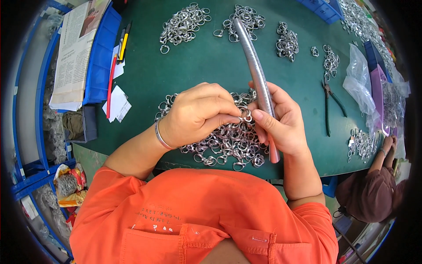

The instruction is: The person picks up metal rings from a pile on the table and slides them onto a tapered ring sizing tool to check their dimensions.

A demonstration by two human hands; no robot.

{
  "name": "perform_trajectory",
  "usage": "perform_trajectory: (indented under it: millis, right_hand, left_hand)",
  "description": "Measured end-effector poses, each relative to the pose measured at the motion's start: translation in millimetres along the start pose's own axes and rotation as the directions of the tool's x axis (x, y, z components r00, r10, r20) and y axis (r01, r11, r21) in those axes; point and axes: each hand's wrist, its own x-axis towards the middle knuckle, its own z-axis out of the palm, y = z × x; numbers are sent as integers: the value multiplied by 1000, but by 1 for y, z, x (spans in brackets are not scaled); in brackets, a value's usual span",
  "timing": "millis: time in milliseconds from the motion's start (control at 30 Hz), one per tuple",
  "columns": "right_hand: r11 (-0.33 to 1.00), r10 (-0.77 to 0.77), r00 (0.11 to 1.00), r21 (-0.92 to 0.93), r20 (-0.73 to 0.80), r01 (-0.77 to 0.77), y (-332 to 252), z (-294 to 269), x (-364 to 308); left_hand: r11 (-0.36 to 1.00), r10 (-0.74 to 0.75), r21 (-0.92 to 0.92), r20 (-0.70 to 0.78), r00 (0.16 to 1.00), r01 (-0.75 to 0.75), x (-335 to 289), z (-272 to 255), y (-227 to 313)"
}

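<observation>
A silver-coloured ring [247, 116] is pinched between the thumb and fingers of my left hand [200, 110]. My right hand [285, 119] is closed around a long tapered metal ring mandrel [252, 57]. The mandrel's thin end points away from me, and its thick end hangs out below the palm. My right thumb tip also touches the ring, which is beside the mandrel. Beneath both hands lies a large heap of silver rings [224, 143], partly hidden by them.
Sorted piles of rings [184, 24] dot the far part of the green table [145, 83]. Pliers [327, 105] lie to the right, near clear plastic bags [358, 75]. Pens [112, 83] and a blue bin [103, 61] with newspaper stand left. A co-worker [369, 191] sits at right.
</observation>
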Motion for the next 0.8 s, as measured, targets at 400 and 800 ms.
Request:
perform_trajectory:
  millis: [400,800]
  right_hand:
    - [998,-51,998,-38,-42,50,3,0,2]
    - [999,-4,1000,-47,2,4,3,-1,5]
  left_hand:
    - [997,52,48,36,998,-53,1,0,-1]
    - [999,33,6,16,999,-33,1,-3,0]
